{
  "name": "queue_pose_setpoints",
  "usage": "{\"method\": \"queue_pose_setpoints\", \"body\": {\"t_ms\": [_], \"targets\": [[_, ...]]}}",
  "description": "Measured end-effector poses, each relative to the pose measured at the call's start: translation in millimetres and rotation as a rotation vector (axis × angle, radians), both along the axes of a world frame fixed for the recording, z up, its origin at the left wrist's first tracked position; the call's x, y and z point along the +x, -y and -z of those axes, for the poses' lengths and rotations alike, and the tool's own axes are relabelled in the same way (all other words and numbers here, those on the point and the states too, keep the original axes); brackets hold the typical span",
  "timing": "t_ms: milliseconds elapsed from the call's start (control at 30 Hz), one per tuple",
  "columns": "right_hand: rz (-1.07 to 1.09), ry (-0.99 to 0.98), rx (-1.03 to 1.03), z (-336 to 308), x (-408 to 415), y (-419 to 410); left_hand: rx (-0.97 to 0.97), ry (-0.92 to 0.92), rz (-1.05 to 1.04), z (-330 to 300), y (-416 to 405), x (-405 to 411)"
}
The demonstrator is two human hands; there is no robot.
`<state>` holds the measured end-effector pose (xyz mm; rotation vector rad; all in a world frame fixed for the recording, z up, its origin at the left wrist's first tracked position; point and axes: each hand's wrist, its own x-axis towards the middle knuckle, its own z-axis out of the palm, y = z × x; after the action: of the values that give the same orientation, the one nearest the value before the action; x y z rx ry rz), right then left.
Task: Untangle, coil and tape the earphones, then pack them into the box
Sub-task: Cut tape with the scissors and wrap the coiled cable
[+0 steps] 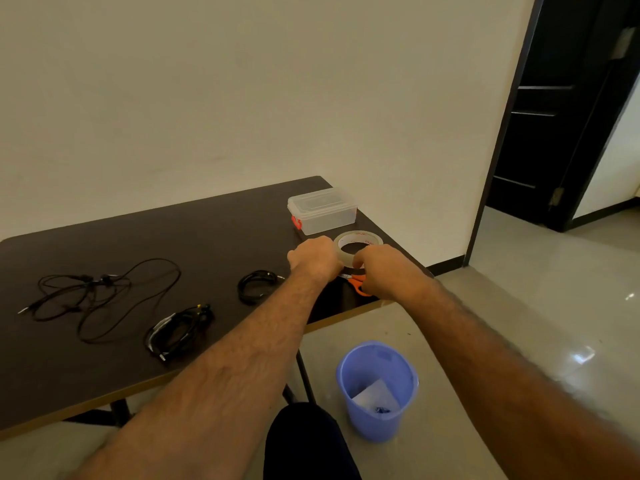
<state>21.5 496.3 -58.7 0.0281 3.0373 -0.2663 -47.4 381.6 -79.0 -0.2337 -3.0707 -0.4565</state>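
Three sets of earphones on the dark table (214,237), all well apart from the box. One tangled set (100,292) spread loose at the left. One bundled set (180,330) nearer the front edge, with a pale wrap on part of it. One coiled set (256,285) lying flat, just left of the hands.

One clear plastic box (323,211) with lid on and a red latch, at the far right corner of the table. One roll of clear tape (360,242) lying flat just in front of the box.

Left hand (317,258) clenched over the near left side of the roll; fingers hidden, so grasp on the roll cannot be told for certain. Right hand (388,271) curled at the near right side of the roll, thumb against its rim; what it pinches cannot be told.

One pair of orange-handled scissors (360,284) under and between the hands, mostly covered by them.

One blue bin (377,389) on the floor below the table's right end, scraps inside. Dark doorway (568,116) at the right.
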Motion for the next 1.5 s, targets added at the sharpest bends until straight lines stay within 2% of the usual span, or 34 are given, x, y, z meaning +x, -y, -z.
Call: {"method": "queue_pose_setpoints", "body": {"t_ms": [67,167,267,367,500,567,767,900,1133,1333,1500], "targets": [[0.001,-0.030,0.015,1.4,-0.4,-1.2,0.006,-0.005,-0.024,1.0,0.3,-0.9],[0.047,0.032,0.090,0.2,8.1,-5.5,0.017,0.021,-0.040,1.2,5.1,-2.4],[0.010,0.007,0.051,-3.4,18.5,-17.9,0.031,0.019,-0.040,2.3,7.8,-3.7],[0.034,-0.047,-0.106,-12.1,24.0,-37.1,0.053,0.023,-0.020,2.9,6.8,-4.7],[0.095,-0.216,-0.455,-16.9,26.3,-49.5,0.064,0.027,-0.011,3.7,4.4,-3.8],[0.091,-0.264,-0.529,-10.4,19.4,-45.8,0.088,0.035,-0.012,4.4,2.6,-2.7],[0.048,-0.320,-0.401,1.7,-9.5,-33.3,0.106,0.027,-0.013,1.2,2.9,5.0],[0.026,-0.243,-0.241,2.3,-19.5,-34.5,0.121,0.044,-0.018,-0.4,6.0,8.2],[0.131,-0.251,-0.237,1.8,-19.9,-47.4,0.174,0.107,-0.045,-11.1,4.3,12.2],[0.222,-0.266,-0.084,-1.5,-26.6,-37.2,0.067,0.194,-0.012,-25.5,10.5,15.9],[0.277,-0.243,-0.104,0.3,-34.1,-28.9,0.025,0.226,0.014,-31.7,23.2,19.5]]}}
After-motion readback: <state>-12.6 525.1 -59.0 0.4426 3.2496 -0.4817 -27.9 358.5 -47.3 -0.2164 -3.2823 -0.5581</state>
